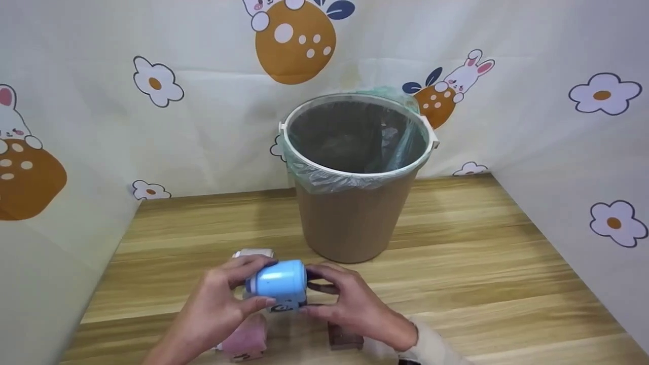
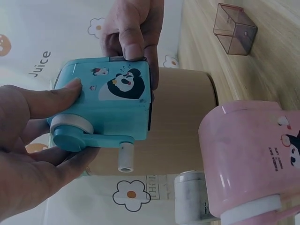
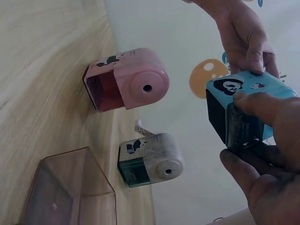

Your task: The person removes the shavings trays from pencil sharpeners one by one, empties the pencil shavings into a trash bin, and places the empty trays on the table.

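Note:
A blue crank pencil sharpener (image 1: 281, 281) with a panda picture is held up between both hands over the table. My left hand (image 1: 218, 299) grips its body from the left, thumb on the printed side near the crank. From the other end my right hand (image 1: 350, 304) pinches the dark see-through shavings drawer (image 3: 246, 124), which sits at the sharpener's base. Below, a pink pencil sharpener (image 3: 140, 84) stands with its drawer slot uncovered. Beside it is a white pencil sharpener (image 3: 154, 150) with a green drawer in place. A pinkish see-through drawer (image 3: 70, 187) lies apart on the table.
A brown trash bin (image 1: 350, 218) with a white rim and a green plastic liner (image 1: 329, 180) stands behind the hands. Wood-grain tabletop (image 1: 481, 263) surrounds it. Printed cloth walls (image 1: 213, 126) close off the back and both sides.

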### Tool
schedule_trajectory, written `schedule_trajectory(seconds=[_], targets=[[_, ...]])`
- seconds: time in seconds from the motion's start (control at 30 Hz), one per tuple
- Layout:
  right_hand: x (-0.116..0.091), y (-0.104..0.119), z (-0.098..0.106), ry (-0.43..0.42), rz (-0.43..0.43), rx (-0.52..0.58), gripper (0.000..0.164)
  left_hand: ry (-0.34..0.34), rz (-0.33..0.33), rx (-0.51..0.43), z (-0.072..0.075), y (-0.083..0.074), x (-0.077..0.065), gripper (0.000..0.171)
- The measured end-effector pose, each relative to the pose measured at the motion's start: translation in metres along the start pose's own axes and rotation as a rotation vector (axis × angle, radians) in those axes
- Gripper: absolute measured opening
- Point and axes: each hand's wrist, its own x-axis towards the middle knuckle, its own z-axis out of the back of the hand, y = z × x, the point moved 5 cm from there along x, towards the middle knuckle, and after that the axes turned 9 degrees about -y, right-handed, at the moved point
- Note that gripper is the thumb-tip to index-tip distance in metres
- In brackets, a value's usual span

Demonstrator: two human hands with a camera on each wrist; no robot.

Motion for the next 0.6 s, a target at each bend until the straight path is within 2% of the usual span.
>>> schedule_trajectory(seconds=[0.43,0.6], targets=[[-0.0045,0.0018,0.0054,-0.003,-0.06,0.028,0.056,0.018,0.026,0.018,-0.0017,-0.0041,-0.0003,0.054],[-0.0061,0.0017,0.0054,0.001,-0.023,0.031,0.055,0.035,-0.021,0.048,-0.0022,-0.0061,-0.0002,0.052]])
